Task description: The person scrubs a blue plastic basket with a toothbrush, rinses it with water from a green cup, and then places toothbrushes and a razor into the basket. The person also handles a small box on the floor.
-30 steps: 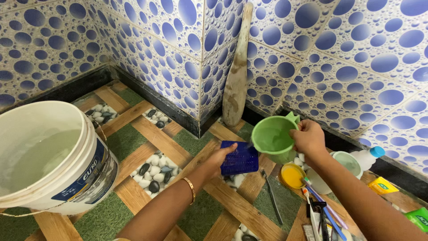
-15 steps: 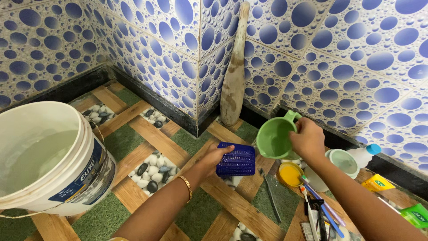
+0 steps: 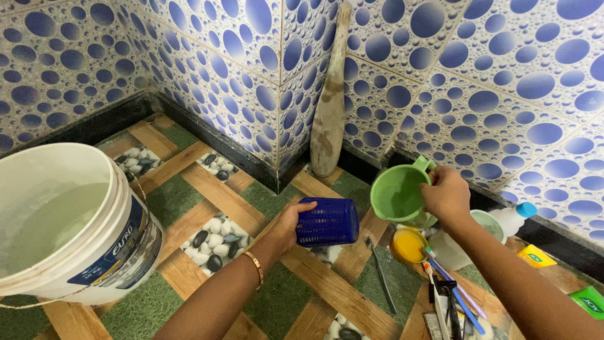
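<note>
My left hand (image 3: 290,221) grips a blue perforated plastic cup (image 3: 328,222), held on its side just above the patterned floor. My right hand (image 3: 447,192) holds a green plastic mug (image 3: 397,192) by its handle, tilted so its mouth faces me, a little to the right of the blue cup. The two containers are close but apart. A gold bangle sits on my left wrist.
A large white bucket (image 3: 94,249) with water stands at the left. A wooden paddle (image 3: 328,113) leans in the tiled corner. A yellow lid (image 3: 409,244), a white bottle with a blue cap (image 3: 513,217), toothbrushes (image 3: 456,296) and sachets (image 3: 533,255) lie at the right.
The blue cup has been lifted and turned onto its side in my left hand. The green mug has shifted slightly up and right.
</note>
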